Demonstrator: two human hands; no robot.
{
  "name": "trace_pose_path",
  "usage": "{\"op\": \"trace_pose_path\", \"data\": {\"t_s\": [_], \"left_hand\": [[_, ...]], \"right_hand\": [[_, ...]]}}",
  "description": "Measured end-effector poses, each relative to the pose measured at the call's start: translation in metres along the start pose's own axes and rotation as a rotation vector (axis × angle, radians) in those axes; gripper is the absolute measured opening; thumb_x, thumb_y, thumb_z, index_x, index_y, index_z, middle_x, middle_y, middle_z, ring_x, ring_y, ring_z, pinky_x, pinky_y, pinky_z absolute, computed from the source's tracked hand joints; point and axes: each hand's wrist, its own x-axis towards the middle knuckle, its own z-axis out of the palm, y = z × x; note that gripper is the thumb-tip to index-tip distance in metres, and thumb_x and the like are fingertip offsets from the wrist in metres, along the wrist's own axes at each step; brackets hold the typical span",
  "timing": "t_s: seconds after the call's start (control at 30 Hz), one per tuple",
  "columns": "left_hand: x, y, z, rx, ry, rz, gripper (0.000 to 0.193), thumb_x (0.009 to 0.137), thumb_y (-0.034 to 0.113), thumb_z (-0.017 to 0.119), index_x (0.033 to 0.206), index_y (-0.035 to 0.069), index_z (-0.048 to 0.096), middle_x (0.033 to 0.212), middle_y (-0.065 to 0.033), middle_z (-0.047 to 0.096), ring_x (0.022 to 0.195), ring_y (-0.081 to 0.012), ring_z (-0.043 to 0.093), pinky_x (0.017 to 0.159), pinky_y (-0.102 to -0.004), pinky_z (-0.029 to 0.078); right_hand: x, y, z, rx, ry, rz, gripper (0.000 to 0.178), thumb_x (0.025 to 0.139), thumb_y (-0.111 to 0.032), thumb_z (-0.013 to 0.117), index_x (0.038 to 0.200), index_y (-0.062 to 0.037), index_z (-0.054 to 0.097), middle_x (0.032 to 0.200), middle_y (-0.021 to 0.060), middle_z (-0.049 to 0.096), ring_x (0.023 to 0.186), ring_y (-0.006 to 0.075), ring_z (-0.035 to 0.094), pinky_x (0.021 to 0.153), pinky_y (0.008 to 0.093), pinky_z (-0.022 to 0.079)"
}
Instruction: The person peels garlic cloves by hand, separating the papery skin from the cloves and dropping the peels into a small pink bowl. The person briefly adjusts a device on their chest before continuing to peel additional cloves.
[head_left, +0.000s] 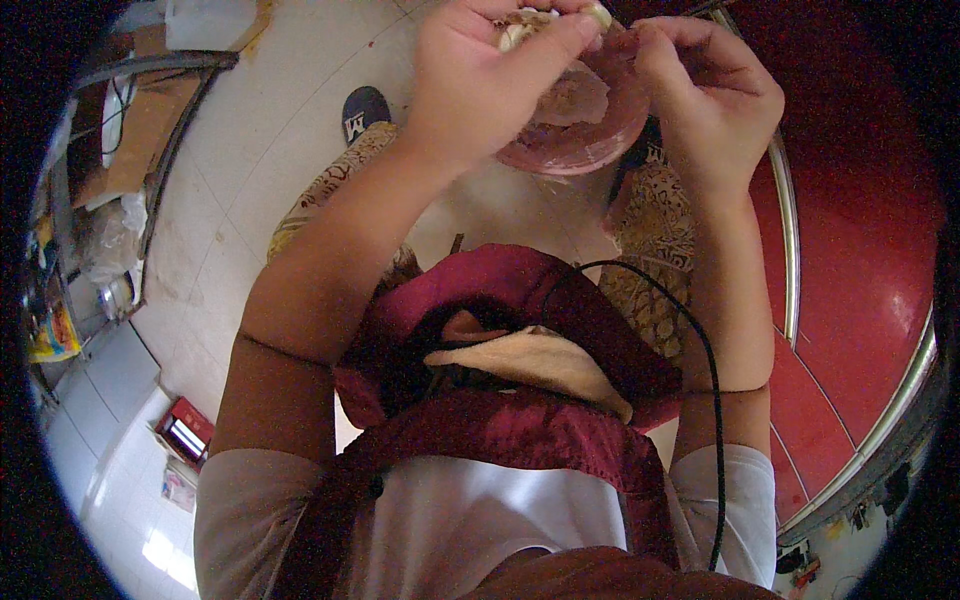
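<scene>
My left hand (480, 85) is closed around pale garlic (515, 32) at the top of the view, with one whitish clove tip (598, 15) showing between thumb and fingers. Just to its right, my right hand (715, 95) is pinched, thumb against curled fingers. Whatever lies in that pinch is too small or hidden to make out. Beneath both hands is a pinkish, see-through round bowl (575, 165). Thin papery skins (580, 95) lie inside it. My hands cover part of its rim.
Glossy red cabinet fronts (850, 200) with metal edging stand close on my right. At the left a rack (150, 70) holds cardboard and plastic bags. A black cable (715, 400) runs down past my maroon apron (500, 420). Pale tiles (200, 230) cover the floor.
</scene>
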Motion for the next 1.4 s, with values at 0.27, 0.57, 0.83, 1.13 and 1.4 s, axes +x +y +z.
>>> {"op": "trace_pose_path", "data": {"t_s": [0.27,0.57,0.83,1.13,1.4], "left_hand": [[0.009,-0.012,-0.007,-0.278,-0.017,0.011,0.016,0.101,0.005,0.063,0.115,-0.002,0.068,0.101,-0.0095,0.074,0.088,-0.0131,0.069,0.08,-0.0265,0.057],[0.007,-0.01,-0.005,-0.291,-0.018,0.019,0.017,0.102,0.005,0.062,0.116,-0.002,0.066,0.104,-0.0098,0.074,0.091,-0.0132,0.07,0.082,-0.0265,0.057],[0.006,-0.008,-0.002,-0.294,-0.012,0.017,0.016,0.102,0.004,0.062,0.116,-0.002,0.066,0.103,-0.0096,0.074,0.092,-0.0129,0.07,0.082,-0.0261,0.057],[0.0,-0.002,0.002,-0.092,-0.018,0.015,0.015,0.1,0.001,0.064,0.114,-0.003,0.066,0.107,-0.0096,0.073,0.095,-0.0117,0.068,0.084,-0.0254,0.056],[0.0,-0.004,0.003,0.256,-0.03,0.348,0.016,0.096,-0.004,0.065,0.111,-0.006,0.068,0.109,-0.0113,0.069,0.098,-0.0147,0.067,0.086,-0.027,0.055]], "right_hand": [[0.007,0.002,0.001,0.296,-0.08,0.192,0.012,0.096,-0.006,0.066,0.093,0.0039,0.073,0.085,0.006,0.074,0.075,0.0093,0.066,0.07,0.0246,0.054],[0.009,0.001,-0.003,0.216,-0.12,0.22,0.01,0.095,-0.005,0.067,0.091,0.0023,0.073,0.084,0.0058,0.074,0.073,0.009,0.066,0.07,0.0252,0.055],[0.009,-0.004,-0.002,0.278,-0.125,0.171,0.004,0.093,-0.001,0.069,0.096,0.0013,0.07,0.09,0.0062,0.074,0.079,0.0101,0.067,0.074,0.0249,0.055],[0.007,0.001,-0.004,0.358,-0.162,0.179,0.009,0.094,-0.004,0.071,0.101,0.0022,0.071,0.094,0.0062,0.074,0.082,0.0094,0.067,0.073,0.024,0.054],[0.003,0.001,0.003,0.358,-0.141,0.229,0.008,0.094,-0.003,0.071,0.098,0.0026,0.074,0.088,0.0071,0.075,0.076,0.0101,0.067,0.071,0.0249,0.055]]}}
